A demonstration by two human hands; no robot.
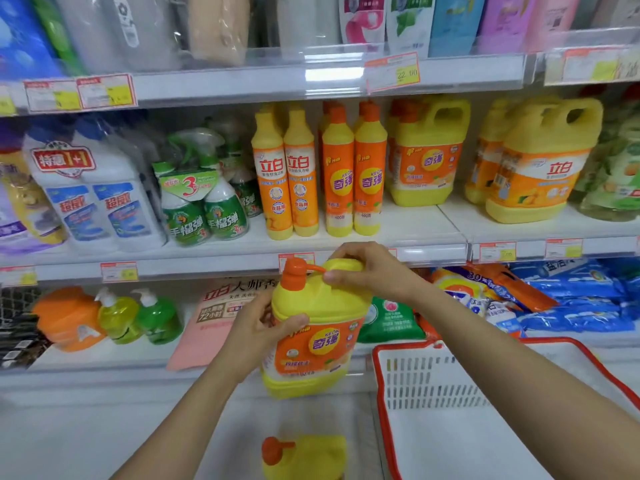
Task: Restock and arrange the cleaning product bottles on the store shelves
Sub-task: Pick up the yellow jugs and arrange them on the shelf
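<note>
I hold a big yellow jug (317, 327) with an orange pump and an orange label in mid-air, in front of the lower shelves. My right hand (367, 268) grips its top handle from the right. My left hand (258, 327) holds the jug's left shoulder, thumb across the front. A second yellow jug (308, 457) with an orange cap stands at the bottom edge of the view. On the middle shelf (415, 233) stand matching yellow jugs (424, 150) and slim orange and yellow bottles (353, 171).
A white basket with a red rim (381, 386) sits at my lower right. The middle shelf also carries white bottles (93, 188) and green spray bottles (204, 199) to the left. The bottom shelf holds an orange jug (69, 318), green pump bottles (138, 315) and detergent bags (571, 296).
</note>
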